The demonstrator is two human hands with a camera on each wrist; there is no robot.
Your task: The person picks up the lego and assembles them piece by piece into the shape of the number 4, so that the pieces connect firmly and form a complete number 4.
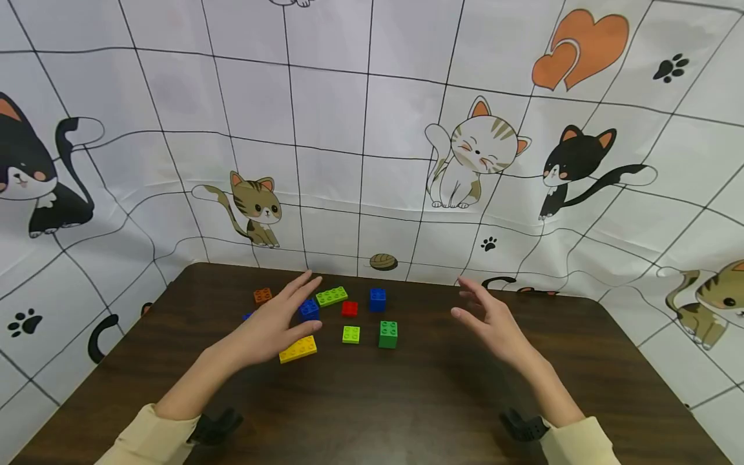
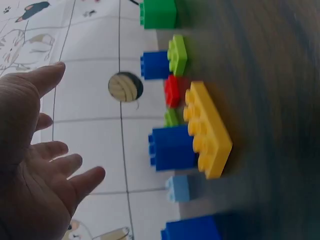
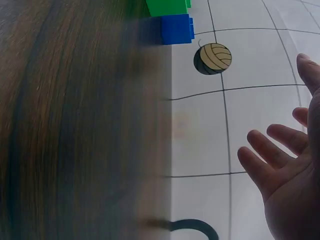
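My left hand (image 1: 264, 329) hovers over the left part of a group of toy bricks, its fingers extended and holding nothing. Partly below it lie a yellow brick (image 1: 298, 349) and a blue brick (image 1: 309, 310). Farther right my right hand (image 1: 493, 323) is raised above the table, fingers loosely bent and nothing in them. Between the hands are a long lime brick (image 1: 332, 296), a red brick (image 1: 350, 309), a small lime brick (image 1: 351, 334), a second blue brick (image 1: 378, 299) and a green brick (image 1: 388, 334). The left wrist view also shows a light blue brick (image 2: 178, 188).
The bricks stand on a dark brown wooden table (image 1: 372, 400). An orange-brown brick (image 1: 263, 296) sits beyond the left hand, toward the table's back edge. A white curtain (image 1: 325, 129) printed with cats and grid lines hangs behind the table and along its sides.
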